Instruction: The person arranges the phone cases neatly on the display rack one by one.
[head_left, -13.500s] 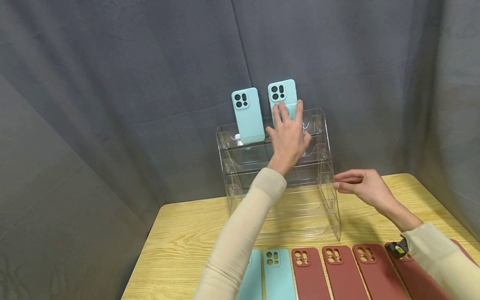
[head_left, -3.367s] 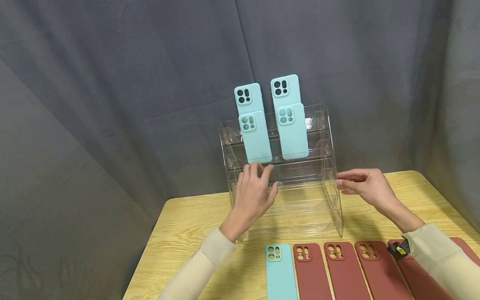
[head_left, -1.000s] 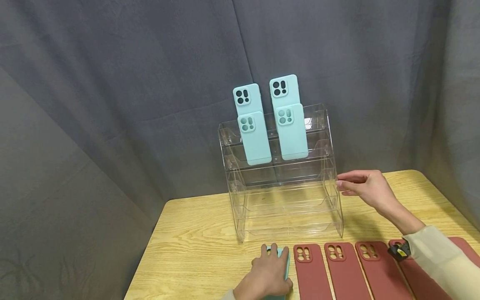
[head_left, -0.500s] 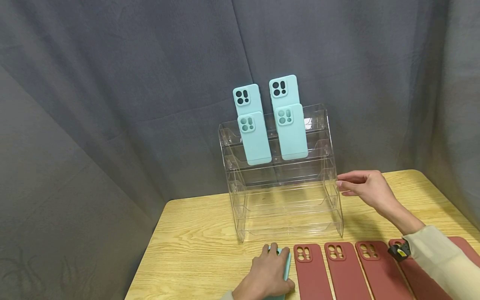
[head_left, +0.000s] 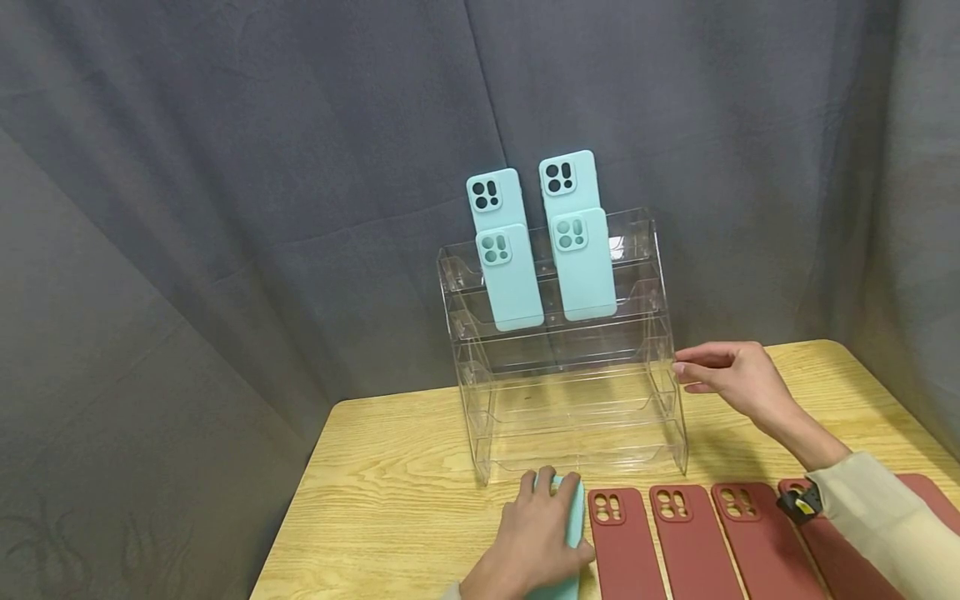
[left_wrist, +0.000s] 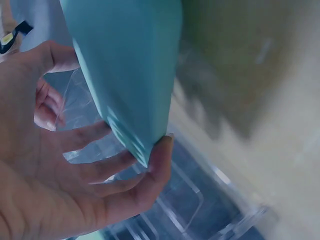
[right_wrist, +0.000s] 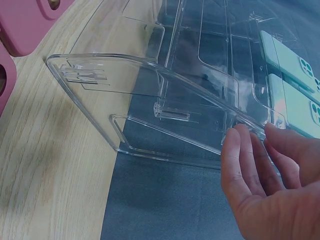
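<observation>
My left hand (head_left: 532, 533) grips a light blue phone case (head_left: 576, 517) by its edges at the table front. In the left wrist view the thumb and fingertips hold the sides and end of this case (left_wrist: 127, 65), which looks tilted. My right hand (head_left: 738, 379) pinches the right side edge of a clear tiered display rack (head_left: 577, 462); in the right wrist view its thumb and fingers meet at that edge. Two light blue cases (head_left: 567, 179) lean in the top tier. Two more (head_left: 585, 267) stand in the tier below, partly covering them.
Several dark red phone cases (head_left: 628, 546) lie in a row to the right of my left hand, the far ones partly under my right sleeve (head_left: 885, 517). The wooden table (head_left: 375, 483) ends at grey curtains (head_left: 337, 167) behind and beside the rack.
Second-tier cases were added at right, then left. My left hand then came down from the rack to the remaining blue case, now raised slightly. My right hand stayed at the rack's side.
</observation>
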